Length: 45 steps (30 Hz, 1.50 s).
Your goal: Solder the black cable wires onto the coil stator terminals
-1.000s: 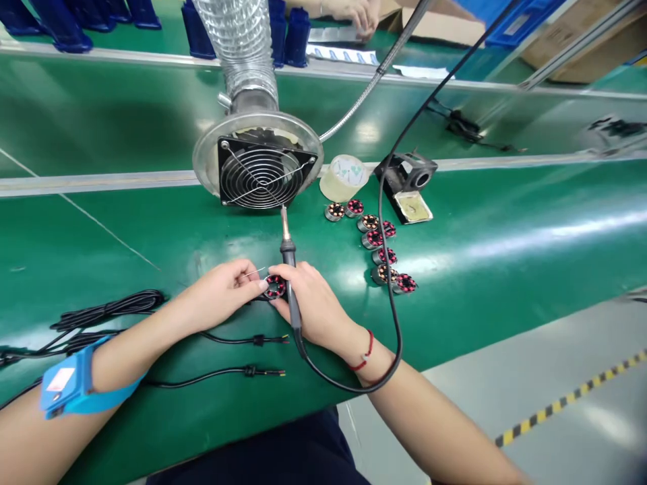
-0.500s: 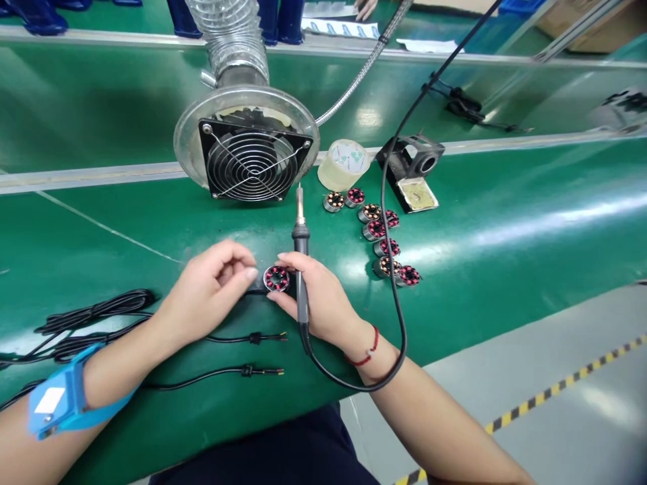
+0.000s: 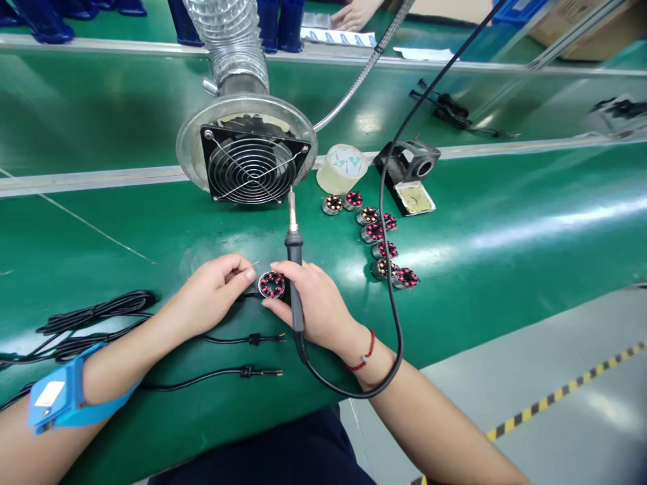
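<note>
Head view: left hand (image 3: 212, 296) closed in a pinch at the left edge of the stator (image 3: 271, 285) on the bench (image 3: 505, 236), right hand (image 3: 313, 306) wrapped round the iron (image 3: 294, 283) with fingertips steadying the same stator, tip raised clear and pointing at the fan (image 3: 253, 168). Off to the right, more stators (image 3: 377, 236) clustered near the tape (image 3: 342, 168) and stand (image 3: 412, 178), none with a lead visible. Nearer the bench edge, two cables (image 3: 247, 339) with bare ends, loose and unjoined, so by the look of it most of the batch undone.
</note>
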Available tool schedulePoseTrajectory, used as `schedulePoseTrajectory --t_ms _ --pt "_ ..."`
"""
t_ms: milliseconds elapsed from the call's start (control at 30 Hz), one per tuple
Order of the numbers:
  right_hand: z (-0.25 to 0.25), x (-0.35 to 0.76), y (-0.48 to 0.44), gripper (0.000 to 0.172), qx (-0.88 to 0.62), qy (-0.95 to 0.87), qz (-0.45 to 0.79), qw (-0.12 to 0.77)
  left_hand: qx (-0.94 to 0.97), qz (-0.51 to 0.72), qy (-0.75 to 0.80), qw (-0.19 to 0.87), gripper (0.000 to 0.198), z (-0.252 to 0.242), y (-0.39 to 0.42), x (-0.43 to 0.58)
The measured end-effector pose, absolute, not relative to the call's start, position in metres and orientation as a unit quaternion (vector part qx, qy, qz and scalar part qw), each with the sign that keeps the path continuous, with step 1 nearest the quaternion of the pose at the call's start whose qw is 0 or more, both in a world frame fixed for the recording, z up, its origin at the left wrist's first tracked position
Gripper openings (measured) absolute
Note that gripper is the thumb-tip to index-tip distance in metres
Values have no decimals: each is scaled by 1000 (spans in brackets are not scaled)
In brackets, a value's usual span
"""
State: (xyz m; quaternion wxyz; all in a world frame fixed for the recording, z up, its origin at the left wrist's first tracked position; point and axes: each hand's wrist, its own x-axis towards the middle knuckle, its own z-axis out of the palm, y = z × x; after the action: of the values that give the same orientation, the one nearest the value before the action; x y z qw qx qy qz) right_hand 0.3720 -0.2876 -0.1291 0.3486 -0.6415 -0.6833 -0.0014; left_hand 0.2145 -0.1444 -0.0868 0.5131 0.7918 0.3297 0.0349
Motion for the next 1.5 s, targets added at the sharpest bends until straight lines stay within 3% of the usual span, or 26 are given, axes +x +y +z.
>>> schedulePoseTrajectory --t_ms 133,267,600,800,1233,1367,1500 --pt "-132 372 -289 37 -653 -669 20 354 697 11 379 609 42 -86 -144 217" --pt "-132 370 -289 38 -664 -661 23 350 690 -6 378 618 47 -83 -147 219" --pt "-132 369 -289 40 -676 -635 46 372 637 -70 377 669 29 -79 -146 217" --pt "-132 370 -288 50 -675 -590 120 427 543 22 438 716 28 -77 -140 217" --pt "-136 378 -287 50 -658 -604 160 420 714 50 404 570 29 -82 -138 216" --pt "-137 384 -285 52 -661 -612 165 402 828 -21 338 447 35 -86 -136 208" --pt "-135 387 -284 51 -667 -618 187 372 881 -69 273 379 25 -89 -139 203"
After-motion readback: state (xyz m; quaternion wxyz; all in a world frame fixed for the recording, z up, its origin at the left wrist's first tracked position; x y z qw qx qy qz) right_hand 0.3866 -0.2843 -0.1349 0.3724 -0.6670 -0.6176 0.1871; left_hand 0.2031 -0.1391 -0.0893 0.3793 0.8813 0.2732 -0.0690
